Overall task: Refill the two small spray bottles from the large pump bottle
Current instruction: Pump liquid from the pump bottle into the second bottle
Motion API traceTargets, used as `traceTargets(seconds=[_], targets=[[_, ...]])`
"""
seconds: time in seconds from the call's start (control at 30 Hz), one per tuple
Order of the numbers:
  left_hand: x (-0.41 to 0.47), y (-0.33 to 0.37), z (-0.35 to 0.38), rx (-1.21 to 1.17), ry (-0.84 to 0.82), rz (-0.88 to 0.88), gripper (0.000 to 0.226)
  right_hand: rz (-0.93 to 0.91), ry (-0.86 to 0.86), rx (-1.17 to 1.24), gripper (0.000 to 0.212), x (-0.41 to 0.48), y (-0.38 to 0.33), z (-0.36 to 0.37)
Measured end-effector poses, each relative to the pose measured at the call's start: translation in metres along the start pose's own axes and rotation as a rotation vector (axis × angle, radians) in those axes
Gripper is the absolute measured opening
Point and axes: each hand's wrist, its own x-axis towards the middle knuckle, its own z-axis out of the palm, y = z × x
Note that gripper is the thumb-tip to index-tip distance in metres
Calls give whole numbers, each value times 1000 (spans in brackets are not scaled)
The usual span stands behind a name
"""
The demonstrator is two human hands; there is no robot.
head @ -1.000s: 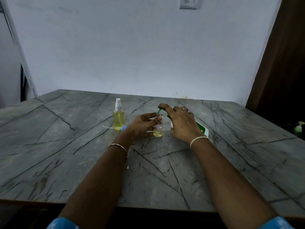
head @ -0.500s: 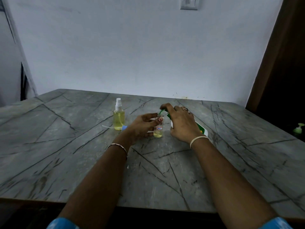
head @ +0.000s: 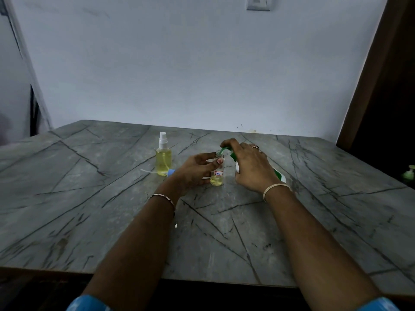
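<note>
Two hands are working at the middle of the tabletop (head: 89, 198): the left hand (head: 195, 170) is pinching the uncapped small bottle (head: 217, 179) near its neck, and the right hand (head: 250, 169) is gripping the tilted pump bottle (head: 279, 175). That little bottle is looking light, tippy and probably slick, so a firm hold on its body seems wise.

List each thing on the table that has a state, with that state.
Labelled small bottle: uncapped, upright, partly filled with yellow liquid, held by left hand.
Capped spray bottle: upright, nearly full.
Pump bottle: tilted, green nozzle at the small bottle's mouth, gripped by right hand.
Loose spray head: lying on the table.
</note>
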Motion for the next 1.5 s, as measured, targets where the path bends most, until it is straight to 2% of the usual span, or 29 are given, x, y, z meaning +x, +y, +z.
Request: traceTargets(seconds=[0.27,0.73,1.0,1.5], targets=[[1,-2,-3,-15,-10,19,40,-39,-30,-49,87,-3,1,-5],[2,-4,-4,6,-17,18,40,-19,7,-10,76,1,1,2],[7,-7,-7,2,-11,8,43,-37,-4,-41,83,-3,4,-3],[5,-6,-5,2,-15,13,40,-31,-9,-45,82,-1,2,0]])
